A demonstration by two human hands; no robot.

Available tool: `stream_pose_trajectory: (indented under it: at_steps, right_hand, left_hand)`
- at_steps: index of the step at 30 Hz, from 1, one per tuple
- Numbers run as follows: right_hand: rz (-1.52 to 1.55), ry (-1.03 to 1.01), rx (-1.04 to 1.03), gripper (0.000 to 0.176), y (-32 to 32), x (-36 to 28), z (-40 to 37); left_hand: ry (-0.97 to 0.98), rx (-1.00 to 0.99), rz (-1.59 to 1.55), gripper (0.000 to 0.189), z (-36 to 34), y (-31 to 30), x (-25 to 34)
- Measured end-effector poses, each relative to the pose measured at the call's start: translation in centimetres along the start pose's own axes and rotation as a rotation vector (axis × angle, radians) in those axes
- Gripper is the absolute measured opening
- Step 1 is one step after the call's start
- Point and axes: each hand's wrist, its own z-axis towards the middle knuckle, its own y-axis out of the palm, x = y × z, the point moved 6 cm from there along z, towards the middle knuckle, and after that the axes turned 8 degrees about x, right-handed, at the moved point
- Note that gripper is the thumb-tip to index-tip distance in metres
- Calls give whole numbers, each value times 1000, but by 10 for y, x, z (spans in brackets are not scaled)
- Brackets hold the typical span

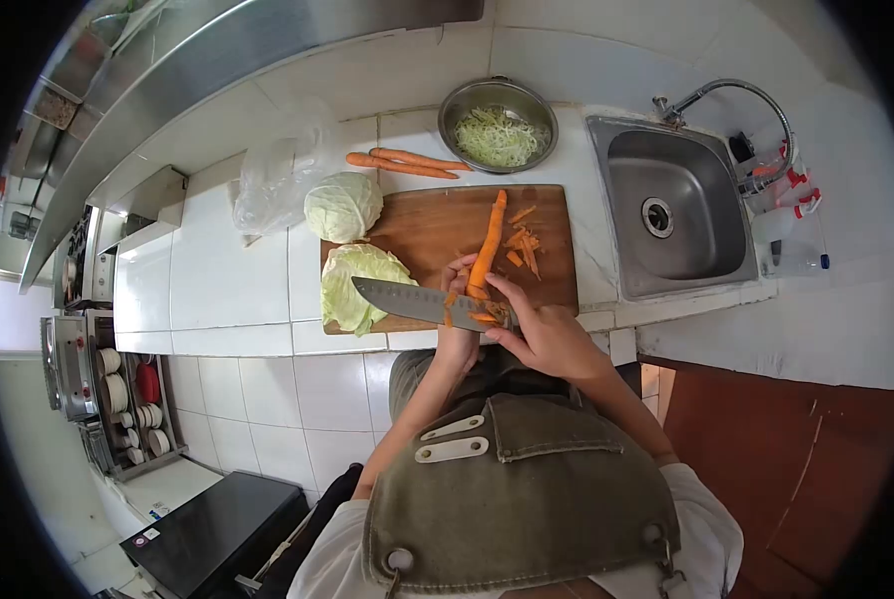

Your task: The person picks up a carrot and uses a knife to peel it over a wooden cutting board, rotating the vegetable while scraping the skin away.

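My left hand [458,341] is wrapped round the lower end of a long carrot [489,240], which points away from me over the cutting board [427,207]. In my right hand [540,337] is a large kitchen knife [399,298]; its blade points left, across and in front of my left hand. Orange peelings cling to the blade near the handle, and the handle is mostly hidden by my fingers. More carrot peelings [525,247] lie on the board's right side. A cut cabbage piece [362,287] and a rounder cabbage [344,207] rest at its left.
Several whole carrots [404,163] lie behind the board, beside a metal bowl [447,113] of shredded pale green vegetable. A clear plastic bag [277,180] is at the left. To the right are a steel sink [678,260], its faucet [766,95] and bottles [781,222].
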Motion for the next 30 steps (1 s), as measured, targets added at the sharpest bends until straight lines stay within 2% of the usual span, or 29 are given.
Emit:
stream_pose_trajectory:
  at_steps: [3,6,9,12,13,15,18,20,24,28,30]
  right_hand:
    - [-28,-79,64,69,-1,-4,2]
    - [-14,-28,36,69,-1,-5,5]
    - [-51,-64,83,67,3,-3,5]
    - [-77,-14,80,65,4,-1,8]
    - [-75,-14,79,65,3,-2,8]
    - [-40,-41,63,63,2,-5,8]
    - [-5,-122,79,63,-3,-13,5]
    - [-3,-86,50,63,-3,-9,4]
    - [5,-35,-17,62,-5,-9,6]
    - [-35,-77,22,60,-4,-12,10]
    - [-52,-72,9,54,-2,-14,11]
  left_hand:
    - [4,-10,-67,29,-2,5,4]
    - [-18,2,-30,28,-4,5,5]
    - [60,20,65,26,-3,6,9]
    - [32,56,57,24,-1,1,5]
    - [76,69,65,24,1,-1,2]
    - [121,82,74,25,0,-3,4]
    - [66,38,10,24,-3,0,8]
    - [91,-11,53,23,-3,1,10]
    - [78,25,77,23,-2,1,9]
    - [110,53,159,24,-3,1,12]
    - [102,55,171,24,-2,1,11]
